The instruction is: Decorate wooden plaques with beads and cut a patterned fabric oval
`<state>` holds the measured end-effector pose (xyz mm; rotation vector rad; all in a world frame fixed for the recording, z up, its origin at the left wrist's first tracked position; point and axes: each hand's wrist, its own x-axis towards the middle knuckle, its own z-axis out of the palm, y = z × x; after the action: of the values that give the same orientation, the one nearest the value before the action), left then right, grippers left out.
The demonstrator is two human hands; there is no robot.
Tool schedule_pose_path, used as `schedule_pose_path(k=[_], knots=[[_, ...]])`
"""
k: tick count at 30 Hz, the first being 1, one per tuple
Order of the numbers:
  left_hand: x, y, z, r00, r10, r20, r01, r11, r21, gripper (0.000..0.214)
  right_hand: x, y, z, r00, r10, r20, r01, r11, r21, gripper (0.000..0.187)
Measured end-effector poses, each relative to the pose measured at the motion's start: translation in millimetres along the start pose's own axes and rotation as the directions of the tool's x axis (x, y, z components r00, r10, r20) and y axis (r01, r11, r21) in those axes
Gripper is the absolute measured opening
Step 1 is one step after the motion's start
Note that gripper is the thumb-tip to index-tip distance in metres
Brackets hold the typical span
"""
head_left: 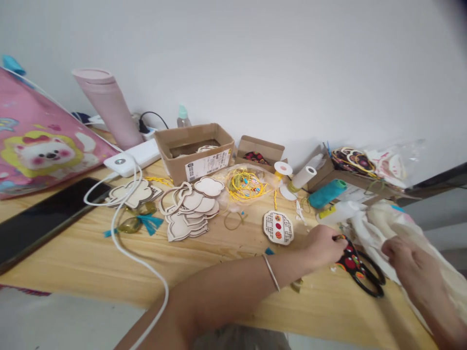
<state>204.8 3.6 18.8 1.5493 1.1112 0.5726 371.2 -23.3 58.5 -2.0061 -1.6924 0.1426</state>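
Observation:
My left hand (323, 245) reaches across the wooden table (91, 253), fingers closed on a small piece of black patterned fabric (348, 257) with red dots. Black-handled scissors (370, 274) lie just right of that piece. My right hand (408, 257) rests with curled fingers on a cream-white cloth bundle (401, 223) at the table's right end; what it grips, if anything, is hidden. A decorated wooden cutout (278, 227) lies left of my left hand.
A pile of plain wooden cutouts (189, 209), a bag of yellow cord (245, 184), thread spools (326, 193), open cardboard boxes (195, 150), a white cable (124, 243), a dark tablet (40, 218), a pink bag (36, 141) and a pink bottle (109, 107) crowd the table.

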Motion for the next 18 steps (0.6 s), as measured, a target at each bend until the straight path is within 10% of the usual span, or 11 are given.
schedule_pose_path(k=[5, 9, 13, 18], knots=[[10.7, 21.9, -5.2, 0.999, 0.008, 0.046, -0.012, 0.996, 0.085, 0.028, -9.8, -20.4, 0.8, 0.999, -0.023, -0.047, 0.022, 0.999, -0.026, 0.035], [-13.1, 29.2, -25.7, 0.968, 0.250, -0.006, -0.245, 0.954, 0.175, 0.023, -21.7, -18.4, 10.6, 0.940, -0.337, -0.058, 0.337, 0.942, -0.016, 0.037], [-27.9, 15.8, -37.3, 0.990, 0.125, 0.064, -0.100, 0.945, -0.311, 0.018, -30.3, -25.5, 26.7, 0.742, -0.649, -0.167, 0.627, 0.761, -0.168, 0.030], [-28.3, -9.5, -42.3, 0.986, -0.138, 0.093, 0.155, 0.554, -0.818, 0.020, -29.8, -44.0, 42.9, 0.608, -0.770, -0.192, 0.682, 0.631, -0.369, 0.026]])
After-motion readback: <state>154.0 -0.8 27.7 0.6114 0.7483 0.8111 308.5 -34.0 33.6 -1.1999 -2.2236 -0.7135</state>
